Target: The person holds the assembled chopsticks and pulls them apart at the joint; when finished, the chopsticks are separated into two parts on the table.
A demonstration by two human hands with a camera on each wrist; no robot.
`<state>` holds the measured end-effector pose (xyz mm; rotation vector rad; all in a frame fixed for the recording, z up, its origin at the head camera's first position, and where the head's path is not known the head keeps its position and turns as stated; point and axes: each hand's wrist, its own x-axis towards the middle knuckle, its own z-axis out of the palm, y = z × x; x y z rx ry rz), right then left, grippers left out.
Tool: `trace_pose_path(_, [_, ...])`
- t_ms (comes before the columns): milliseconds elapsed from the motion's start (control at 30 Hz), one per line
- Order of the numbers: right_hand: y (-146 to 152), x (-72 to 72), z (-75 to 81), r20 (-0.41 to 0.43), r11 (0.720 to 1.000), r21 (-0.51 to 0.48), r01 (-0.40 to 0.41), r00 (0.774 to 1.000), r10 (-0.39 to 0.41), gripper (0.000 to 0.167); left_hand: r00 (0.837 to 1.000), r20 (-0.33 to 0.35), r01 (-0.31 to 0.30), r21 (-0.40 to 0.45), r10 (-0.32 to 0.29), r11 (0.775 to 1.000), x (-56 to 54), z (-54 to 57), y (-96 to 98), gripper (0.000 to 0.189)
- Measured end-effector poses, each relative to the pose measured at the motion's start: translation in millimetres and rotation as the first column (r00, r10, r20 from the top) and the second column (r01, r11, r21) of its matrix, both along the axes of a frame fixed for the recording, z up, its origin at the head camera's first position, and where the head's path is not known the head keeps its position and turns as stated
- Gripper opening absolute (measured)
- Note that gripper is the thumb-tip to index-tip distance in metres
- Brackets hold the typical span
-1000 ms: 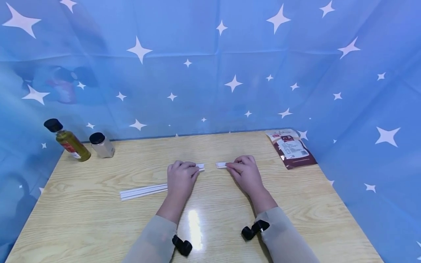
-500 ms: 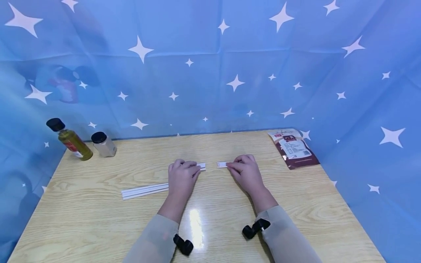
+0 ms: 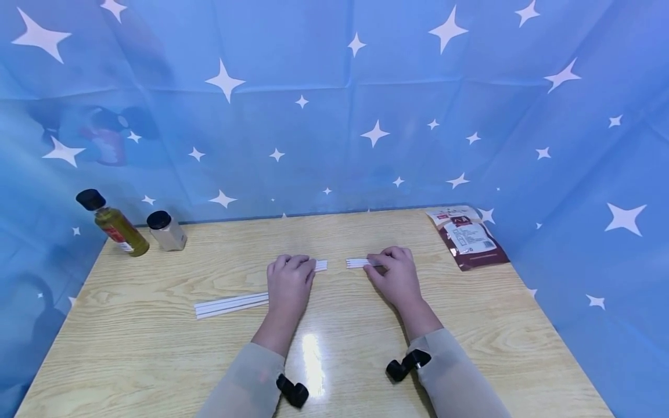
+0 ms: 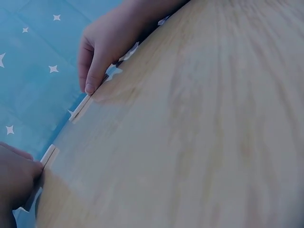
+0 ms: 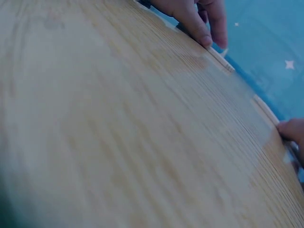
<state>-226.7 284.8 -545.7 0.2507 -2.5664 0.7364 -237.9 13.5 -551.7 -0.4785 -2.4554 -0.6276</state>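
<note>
In the head view, my left hand [image 3: 288, 284] is at the table's middle, its thumb and fingers pinching the edges of a small group of thin white strips [image 3: 321, 265]. Their right ends stick out past the fingertips. Across a short gap, my right hand [image 3: 397, 276] holds another group of white strips [image 3: 356, 263] by its edges, left ends showing. Longer white strips [image 3: 230, 305] lie side by side to the left, partly hidden behind my left hand. In the left wrist view, the right hand's thumb [image 4: 91, 88] touches its strips. The strips' exact kind is unclear.
A bottle of yellow-green liquid [image 3: 121, 231] and a black-lidded jar [image 3: 168, 233] stand at the table's back left. A brown and white packet [image 3: 468, 238] lies at the back right. Behind the wooden table [image 3: 334, 371] hangs a blue star-patterned curtain [image 3: 313, 58].
My right hand has slid slightly right along its strips, so more of them shows. The left hand's fingers shifted a little, and the strip ends beside them look more even.
</note>
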Motion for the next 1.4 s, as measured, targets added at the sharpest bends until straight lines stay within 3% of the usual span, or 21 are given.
trace_pose_path(233, [0, -0.1, 1.4, 0.067, 0.999, -0.047, 0.009, 0.998, -0.006, 0.027, 0.993, 0.108, -0.032, -0.08, 0.041, 0.996, 4.5, 3.3, 0.2, 0.029])
trace_pose_path(467, [-3, 0.2, 3.3, 0.102, 0.998, -0.052, 0.018, 0.995, -0.013, 0.025, 0.99, 0.131, -0.035, -0.113, 0.05, 0.993, 6.2, 6.0, 1.2, 0.023])
trace_pose_path(767, [-6, -4.5, 3.7, 0.13, 0.999, -0.036, 0.016, 0.991, -0.011, 0.02, 0.983, 0.169, -0.053, -0.089, 0.068, 0.995, 5.0, 5.7, -0.4, 0.021])
trace_pose_path(1000, [0, -13.1, 4.9, 0.166, 0.999, -0.01, -0.044, 0.985, 0.045, 0.019, 0.979, 0.185, -0.069, -0.071, 0.081, 0.995, 5.8, 8.7, 0.5, 0.022])
trace_pose_path(1400, [11, -27.8, 7.3, 0.148, 0.987, -0.001, -0.161, 0.976, 0.16, 0.019, 0.971, 0.212, -0.096, -0.093, 0.113, 0.991, 3.9, 6.9, 3.0, 0.025])
